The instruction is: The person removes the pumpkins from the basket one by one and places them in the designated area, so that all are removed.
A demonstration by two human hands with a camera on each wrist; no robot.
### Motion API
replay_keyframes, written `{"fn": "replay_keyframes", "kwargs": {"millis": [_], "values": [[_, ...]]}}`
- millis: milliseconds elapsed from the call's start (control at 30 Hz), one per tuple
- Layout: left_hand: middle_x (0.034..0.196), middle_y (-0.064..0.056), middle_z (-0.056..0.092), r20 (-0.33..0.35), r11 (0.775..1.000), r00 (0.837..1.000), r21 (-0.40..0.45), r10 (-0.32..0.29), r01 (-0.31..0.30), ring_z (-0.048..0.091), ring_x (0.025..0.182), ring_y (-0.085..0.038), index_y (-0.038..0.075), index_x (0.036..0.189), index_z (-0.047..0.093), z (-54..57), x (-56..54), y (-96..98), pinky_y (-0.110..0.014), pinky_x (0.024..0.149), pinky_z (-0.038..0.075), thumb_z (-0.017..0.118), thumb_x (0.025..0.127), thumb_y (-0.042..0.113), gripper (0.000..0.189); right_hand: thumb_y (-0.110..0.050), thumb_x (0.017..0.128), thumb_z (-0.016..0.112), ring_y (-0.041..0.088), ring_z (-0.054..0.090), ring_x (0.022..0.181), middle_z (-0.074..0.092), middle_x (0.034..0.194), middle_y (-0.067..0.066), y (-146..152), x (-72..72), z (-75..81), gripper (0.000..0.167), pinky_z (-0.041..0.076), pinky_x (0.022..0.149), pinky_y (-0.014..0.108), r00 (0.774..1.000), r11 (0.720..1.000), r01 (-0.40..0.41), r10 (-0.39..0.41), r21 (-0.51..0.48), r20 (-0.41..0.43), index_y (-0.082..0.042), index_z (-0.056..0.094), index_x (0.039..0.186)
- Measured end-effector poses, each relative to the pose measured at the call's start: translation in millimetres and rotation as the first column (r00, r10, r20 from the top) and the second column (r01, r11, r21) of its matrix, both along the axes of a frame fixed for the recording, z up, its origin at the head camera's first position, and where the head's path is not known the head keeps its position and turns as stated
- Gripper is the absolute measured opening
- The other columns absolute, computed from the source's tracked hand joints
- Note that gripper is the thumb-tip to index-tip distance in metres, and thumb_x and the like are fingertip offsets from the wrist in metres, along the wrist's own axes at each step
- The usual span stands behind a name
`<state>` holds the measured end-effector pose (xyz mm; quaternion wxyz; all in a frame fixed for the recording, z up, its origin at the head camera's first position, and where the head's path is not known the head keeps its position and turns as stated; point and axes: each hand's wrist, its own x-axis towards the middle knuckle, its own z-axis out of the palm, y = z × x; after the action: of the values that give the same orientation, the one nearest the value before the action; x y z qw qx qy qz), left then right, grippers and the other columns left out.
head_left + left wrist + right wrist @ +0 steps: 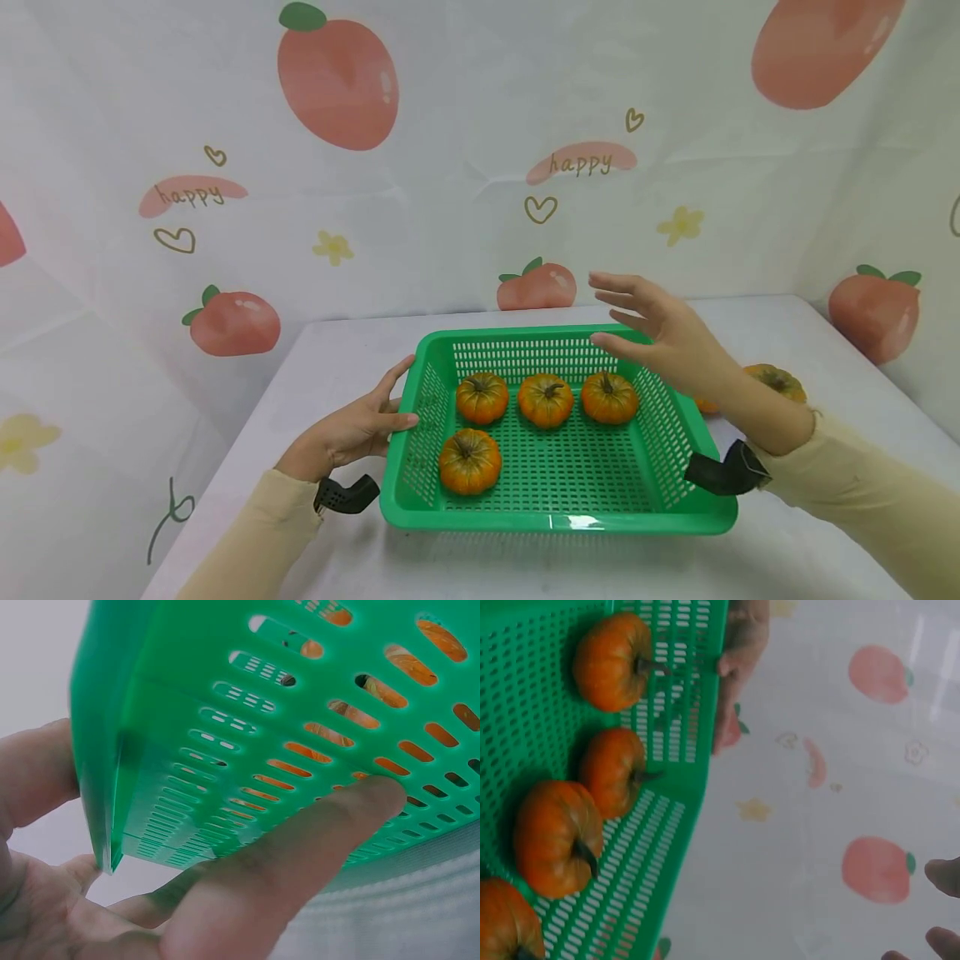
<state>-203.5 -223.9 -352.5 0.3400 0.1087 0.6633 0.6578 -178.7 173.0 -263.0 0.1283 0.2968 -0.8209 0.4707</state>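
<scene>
A green plastic basket with slotted walls stands in front of me, holding several small orange pumpkins with dark stems. Three pumpkins form a row toward the far wall; another pumpkin sits at the near left. My left hand grips the basket's left side, thumb over the rim. In the left wrist view, a finger of the left hand presses the slotted outer wall from below. My right hand hovers over the far right corner, fingers spread and holding nothing.
Outside the basket to the right, a pumpkin and part of another pumpkin lie on the white tabletop, partly hidden by my right arm. A fruit-printed cloth hangs behind and at the sides.
</scene>
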Motion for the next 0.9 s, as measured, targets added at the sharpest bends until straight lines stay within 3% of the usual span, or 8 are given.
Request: {"fn": "replay_keyframes", "kwargs": {"millis": [233, 400, 500, 733, 900], "values": [[0.153, -0.03, 0.02, -0.005, 1.0, 1.0, 0.001, -0.005, 0.005, 0.062, 0.111, -0.034, 0.045, 0.151, -0.015, 0.2, 0.4, 0.1, -0.055, 0.089, 0.051, 0.059, 0.096, 0.008, 0.1, -0.007, 0.086, 0.072, 0.033, 0.05, 0.13, 0.049, 0.142, 0.014, -35, -4.7, -12.4, 0.06, 0.044, 0.102, 0.042, 0.993, 0.993, -0.092, 0.087, 0.071, 0.08, -0.005, 0.046, 0.14], [0.154, -0.031, 0.019, -0.002, 1.0, 1.0, 0.006, -0.006, 0.006, 0.061, 0.112, -0.034, 0.046, 0.15, -0.015, 0.2, 0.3, -0.1, -0.055, 0.089, 0.051, 0.059, 0.096, 0.007, 0.099, -0.008, 0.085, 0.074, 0.03, 0.049, 0.131, 0.048, 0.144, 0.012, -56, -6.7, -25.0, 0.061, 0.044, 0.103, 0.046, 0.976, 0.976, -0.193, 0.181, 0.095, 0.124, -0.005, 0.047, 0.14], [0.154, -0.03, 0.019, 0.0, 1.0, 1.0, 0.006, -0.002, 0.002, 0.061, 0.112, -0.035, 0.047, 0.15, -0.014, 0.4, 0.3, 0.1, -0.055, 0.088, 0.051, 0.059, 0.096, 0.007, 0.099, -0.012, 0.085, 0.074, 0.026, 0.048, 0.132, 0.047, 0.146, 0.005, -65, -7.8, -31.7, 0.062, 0.043, 0.104, 0.045, 0.958, 0.962, -0.248, 0.226, 0.116, 0.174, -0.01, 0.047, 0.141], [0.154, -0.03, 0.019, -0.004, 1.0, 1.0, 0.004, -0.004, 0.004, 0.061, 0.113, -0.035, 0.046, 0.15, -0.015, 1.1, 1.0, 0.4, -0.055, 0.089, 0.051, 0.059, 0.096, 0.008, 0.099, -0.019, 0.085, 0.076, 0.03, 0.051, 0.128, 0.05, 0.143, 0.007, -86, -13.2, -47.0, 0.062, 0.046, 0.101, 0.048, 0.925, 0.919, -0.338, 0.285, 0.203, 0.253, -0.01, 0.049, 0.14], [0.154, -0.03, 0.018, 0.004, 1.0, 1.0, 0.007, -0.001, 0.001, 0.06, 0.114, -0.038, 0.047, 0.15, -0.014, 1.2, 1.1, 0.8, -0.057, 0.089, 0.05, 0.059, 0.096, 0.007, 0.099, -0.019, 0.086, 0.075, 0.032, 0.047, 0.131, 0.047, 0.145, 0.008, -96, -16.0, -58.6, 0.063, 0.043, 0.103, 0.052, 0.866, 0.886, -0.42, 0.327, 0.197, 0.379, -0.011, 0.047, 0.141]]}}
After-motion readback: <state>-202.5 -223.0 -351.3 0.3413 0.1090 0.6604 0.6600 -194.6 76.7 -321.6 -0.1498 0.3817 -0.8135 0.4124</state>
